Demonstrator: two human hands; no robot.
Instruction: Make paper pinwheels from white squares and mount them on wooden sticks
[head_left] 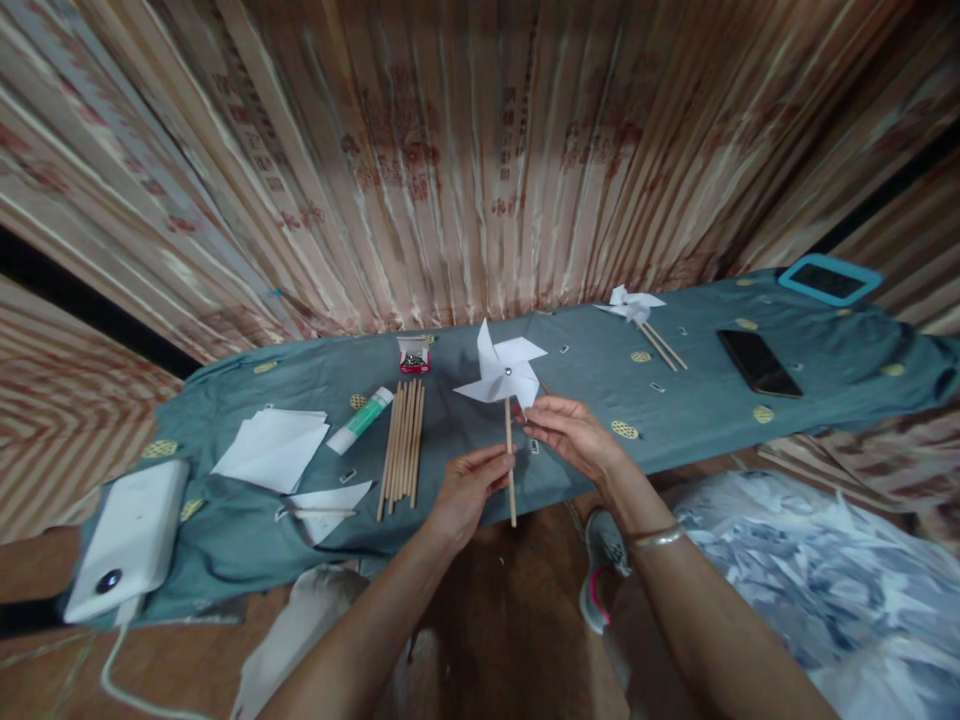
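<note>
A white paper pinwheel (491, 385) with a silver pin at its centre stands upright on a thin wooden stick (512, 500). My left hand (469, 490) pinches this stick below the blades between thumb and fingers. At the lower right blade is my right hand (574, 435), its fingertips closed around the blade's tip, close to the stick. To the left lies a row of several wooden sticks (402, 440). Behind them sits a small open red-and-white box (414, 356) of metal pins.
Left of the sticks are a glue stick (360, 420), stacked white paper (274, 448), a folded paper piece with a pencil-like tool (326, 512), and a white power bank (127, 540) with a cable. Rightward lie finished pinwheels (636, 303), a black phone (759, 362) and a blue-framed device (830, 280).
</note>
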